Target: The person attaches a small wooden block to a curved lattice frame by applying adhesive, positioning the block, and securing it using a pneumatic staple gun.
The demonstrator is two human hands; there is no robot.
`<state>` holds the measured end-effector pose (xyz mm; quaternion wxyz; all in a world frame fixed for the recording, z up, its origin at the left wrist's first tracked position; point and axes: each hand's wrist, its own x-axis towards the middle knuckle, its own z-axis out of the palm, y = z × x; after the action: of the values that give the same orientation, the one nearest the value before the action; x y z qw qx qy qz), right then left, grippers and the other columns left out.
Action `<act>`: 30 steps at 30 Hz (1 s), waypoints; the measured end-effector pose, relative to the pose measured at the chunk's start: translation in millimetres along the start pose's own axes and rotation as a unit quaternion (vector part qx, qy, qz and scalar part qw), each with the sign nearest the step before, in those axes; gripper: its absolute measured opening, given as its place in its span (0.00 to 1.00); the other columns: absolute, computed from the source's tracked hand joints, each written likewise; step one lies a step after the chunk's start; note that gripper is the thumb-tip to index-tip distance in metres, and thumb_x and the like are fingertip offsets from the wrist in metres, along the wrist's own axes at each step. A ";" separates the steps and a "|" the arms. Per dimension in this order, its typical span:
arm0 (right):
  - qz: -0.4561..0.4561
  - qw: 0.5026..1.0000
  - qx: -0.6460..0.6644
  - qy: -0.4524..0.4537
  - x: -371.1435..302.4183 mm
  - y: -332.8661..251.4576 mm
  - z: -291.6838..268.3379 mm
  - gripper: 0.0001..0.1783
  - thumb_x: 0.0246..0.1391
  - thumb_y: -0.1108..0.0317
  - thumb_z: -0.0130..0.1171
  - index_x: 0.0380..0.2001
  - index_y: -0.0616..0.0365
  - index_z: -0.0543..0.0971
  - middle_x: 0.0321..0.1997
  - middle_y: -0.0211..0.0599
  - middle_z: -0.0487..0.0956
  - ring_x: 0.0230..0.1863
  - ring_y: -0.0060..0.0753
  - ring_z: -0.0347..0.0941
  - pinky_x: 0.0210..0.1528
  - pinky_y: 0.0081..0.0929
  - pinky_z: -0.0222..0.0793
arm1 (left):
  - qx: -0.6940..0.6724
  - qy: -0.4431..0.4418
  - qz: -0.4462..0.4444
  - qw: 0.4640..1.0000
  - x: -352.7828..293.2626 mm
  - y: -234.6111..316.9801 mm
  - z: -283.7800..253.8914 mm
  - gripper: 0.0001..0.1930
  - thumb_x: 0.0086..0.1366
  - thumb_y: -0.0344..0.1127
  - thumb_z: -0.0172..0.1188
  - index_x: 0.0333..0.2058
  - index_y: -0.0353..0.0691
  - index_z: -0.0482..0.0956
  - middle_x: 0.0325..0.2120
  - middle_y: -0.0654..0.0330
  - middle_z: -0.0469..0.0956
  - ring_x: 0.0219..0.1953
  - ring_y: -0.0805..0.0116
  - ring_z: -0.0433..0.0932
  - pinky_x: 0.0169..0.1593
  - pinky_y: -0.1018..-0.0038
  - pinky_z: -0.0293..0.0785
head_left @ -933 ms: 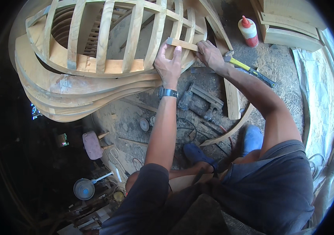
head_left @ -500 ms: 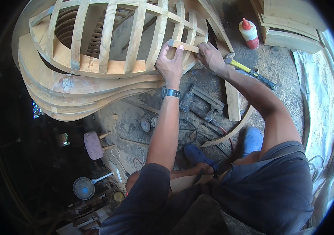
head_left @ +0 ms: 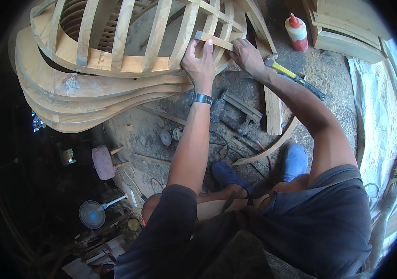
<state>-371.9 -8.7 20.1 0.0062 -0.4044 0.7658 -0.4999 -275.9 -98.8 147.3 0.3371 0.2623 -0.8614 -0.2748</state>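
Head view: gripping the short wooden strip (head_left: 221, 43) near its left end with the left hand (head_left: 200, 67), at its right end with the right hand (head_left: 249, 57), over the slatted frame (head_left: 155, 37), possibly touching. Probably best to steady both ends evenly, without twisting.

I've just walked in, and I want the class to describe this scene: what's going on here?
The person's left hand and right hand hold a short wooden strip near its two ends, over the ribs of a curved wooden frame. Whether the strip touches the ribs is hard to tell. A hammer with a yellow-and-black handle lies to the right, and a white bottle with a red cap stands upright nearby.
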 end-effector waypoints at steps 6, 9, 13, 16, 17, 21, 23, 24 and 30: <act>-0.005 1.000 -0.001 0.011 2.5 -5.3 -0.4 0.12 0.57 0.65 0.62 0.41 0.60 0.74 0.43 0.46 0.76 0.50 0.52 0.73 0.51 0.44 0.73 | -0.014 0.001 0.002 1.000 0.1 -3.9 0.3 0.20 0.68 0.41 0.65 0.45 0.26 0.81 0.39 0.50 0.85 0.42 0.64 0.84 0.49 0.68 0.77; -0.008 1.000 0.000 0.018 3.9 -8.3 -0.3 0.12 0.57 0.65 0.62 0.40 0.60 0.74 0.42 0.46 0.76 0.49 0.52 0.74 0.50 0.44 0.73 | -0.043 0.006 -0.008 0.999 0.7 -5.1 2.0 0.19 0.69 0.41 0.64 0.45 0.25 0.80 0.38 0.50 0.85 0.41 0.65 0.84 0.49 0.69 0.77; -0.018 0.999 0.003 0.034 3.2 -6.3 0.0 0.11 0.57 0.66 0.62 0.39 0.60 0.74 0.41 0.46 0.77 0.48 0.53 0.74 0.49 0.44 0.73 | -0.055 0.011 -0.008 0.998 -0.8 -4.7 3.9 0.20 0.69 0.41 0.64 0.45 0.25 0.80 0.38 0.51 0.84 0.41 0.65 0.83 0.49 0.69 0.77; -0.018 0.999 0.006 0.031 3.2 -6.8 -0.9 0.11 0.57 0.66 0.61 0.38 0.60 0.74 0.41 0.46 0.76 0.48 0.53 0.74 0.49 0.45 0.73 | -0.038 0.007 0.010 0.999 -1.4 -5.1 1.1 0.20 0.69 0.41 0.65 0.45 0.25 0.80 0.39 0.50 0.84 0.42 0.65 0.83 0.49 0.69 0.77; -0.017 0.999 0.008 0.028 3.5 -8.0 -0.9 0.11 0.57 0.66 0.61 0.38 0.60 0.74 0.41 0.47 0.76 0.48 0.53 0.74 0.49 0.45 0.73 | -0.039 0.006 0.006 0.999 -1.4 -5.4 -0.2 0.20 0.69 0.42 0.65 0.45 0.24 0.80 0.39 0.50 0.84 0.42 0.65 0.83 0.49 0.69 0.77; -0.016 1.000 -0.001 0.021 4.4 -7.3 0.3 0.12 0.57 0.66 0.61 0.39 0.61 0.73 0.42 0.48 0.76 0.48 0.54 0.74 0.49 0.46 0.73 | -0.050 0.006 -0.016 0.999 -2.9 -2.4 -0.5 0.21 0.69 0.42 0.65 0.46 0.24 0.80 0.39 0.51 0.84 0.42 0.65 0.83 0.49 0.69 0.77; -0.017 1.000 -0.009 0.021 4.7 -5.3 0.7 0.12 0.58 0.66 0.60 0.39 0.62 0.73 0.42 0.49 0.76 0.48 0.55 0.74 0.49 0.46 0.73 | -0.065 0.012 -0.031 0.997 -3.5 -0.1 2.2 0.22 0.69 0.42 0.65 0.47 0.24 0.80 0.39 0.51 0.84 0.42 0.65 0.83 0.49 0.69 0.77; -0.019 0.999 -0.013 0.022 5.9 -5.7 0.7 0.12 0.58 0.66 0.60 0.39 0.62 0.72 0.42 0.49 0.76 0.49 0.55 0.74 0.50 0.46 0.73 | -0.077 0.017 -0.037 0.996 -3.0 0.6 3.3 0.22 0.69 0.42 0.64 0.47 0.24 0.80 0.39 0.52 0.84 0.41 0.65 0.83 0.49 0.70 0.77; -0.019 0.999 -0.026 -0.005 11.4 -13.2 -4.5 0.14 0.53 0.71 0.61 0.41 0.64 0.71 0.44 0.50 0.75 0.50 0.56 0.73 0.52 0.46 0.74 | -0.086 0.056 -0.042 0.994 -3.2 3.2 8.4 0.22 0.70 0.42 0.63 0.48 0.23 0.80 0.39 0.51 0.84 0.40 0.68 0.81 0.48 0.72 0.75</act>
<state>-373.4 -14.7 37.0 -0.0100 -0.4218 0.7703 -0.4781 -280.8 -92.0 142.7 0.3945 0.2830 -0.8027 -0.3462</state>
